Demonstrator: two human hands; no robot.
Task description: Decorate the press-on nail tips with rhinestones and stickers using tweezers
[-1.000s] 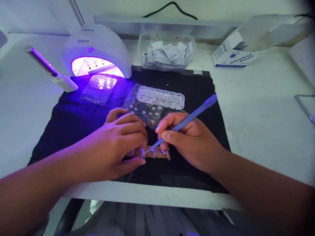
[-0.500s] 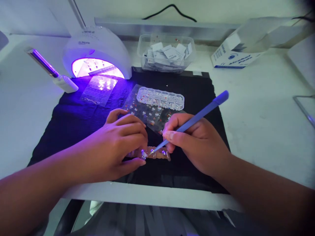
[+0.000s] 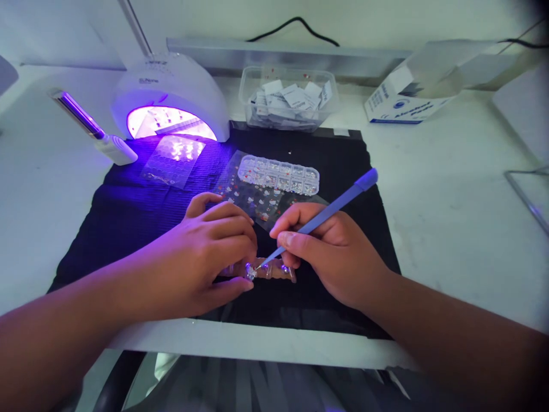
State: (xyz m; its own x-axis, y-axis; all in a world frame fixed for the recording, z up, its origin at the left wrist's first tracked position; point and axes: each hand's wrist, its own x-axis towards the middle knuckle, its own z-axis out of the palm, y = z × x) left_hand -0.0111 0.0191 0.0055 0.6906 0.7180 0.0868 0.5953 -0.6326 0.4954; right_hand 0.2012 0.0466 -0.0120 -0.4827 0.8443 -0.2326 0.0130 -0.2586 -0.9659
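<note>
Between the thumb and fingertips of my left hand [image 3: 218, 246] is a small decorated false nail [image 3: 251, 271], covered in pale shiny bits. It sits on a brownish strip [image 3: 278, 272] that carries several clear nail tips; my left fingers hide the strip's left part. My right hand [image 3: 326, 246] pinches a slim blue pen-like tool [image 3: 328, 216] with a fine pale tip. That tip meets the decorated nail from the right. Just beyond the hands, a clear compartment case [image 3: 278, 174] of tiny sparkling pieces rests on a patterned sticker sheet [image 3: 253, 197].
A glowing nail lamp [image 3: 184, 80] stands at the back left, beside a lit handheld lamp [image 3: 115, 150]. A clear sheet [image 3: 169, 166] lies before it. Behind are a plastic tub [image 3: 287, 120] of white packets and an alcohol pad box [image 3: 398, 106]. Black cloth [image 3: 343, 154] covers the work area.
My right hand has moved slightly left with the blue tool, bringing its tip onto the decorated nail. My left hand has stayed in place, still gripping the nail.
</note>
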